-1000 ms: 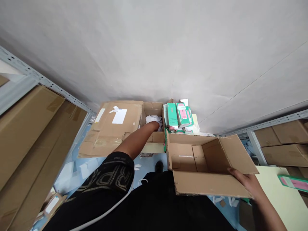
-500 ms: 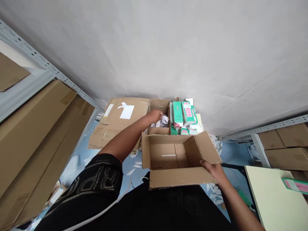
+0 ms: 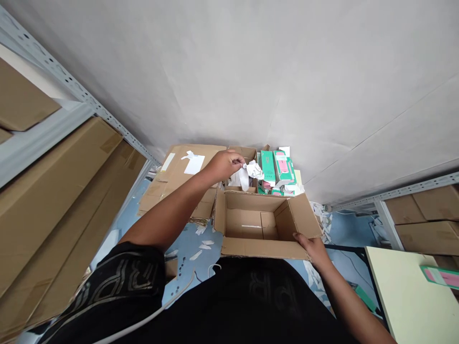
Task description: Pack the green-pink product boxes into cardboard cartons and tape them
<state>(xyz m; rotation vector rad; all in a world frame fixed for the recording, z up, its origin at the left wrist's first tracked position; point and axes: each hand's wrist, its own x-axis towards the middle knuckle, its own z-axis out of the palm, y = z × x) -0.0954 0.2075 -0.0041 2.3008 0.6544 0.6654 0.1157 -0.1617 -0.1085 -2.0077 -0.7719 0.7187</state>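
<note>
Pinching a crumpled wad of white paper [image 3: 255, 169] at its near end, the left hand [image 3: 225, 165] has its thumb and fingers drawn together, the fingertips meeting on a twisted bit of the sheet. The wad sticks out to the right of the fingertips, above the small box [image 3: 243, 152] by the wall and in front of a green carton [image 3: 267, 167]. It looks thin, creased and loosely balled; more white paper [image 3: 234, 179] shows below it, inside the small box.

The right hand [image 3: 312, 247] is closed on the near right corner of an open cardboard box [image 3: 263, 247], thumb on the inner side of the flap; its other fingers are mostly hidden beneath. This box is tilted toward the viewer, a brown rectangle with flaps spread outward, rough-cut edges and a thin white line across its bottom.

To the left lies a large piece of brown cardboard [image 3: 175, 179], scuffed and taped, with a torn white label [image 3: 194, 165]. The green carton is smooth and glossy, standing beside a pink-fronted one [image 3: 283, 165]. Paper scraps [image 3: 196, 255] are strewn across the blue floor [image 3: 184, 246].
</note>
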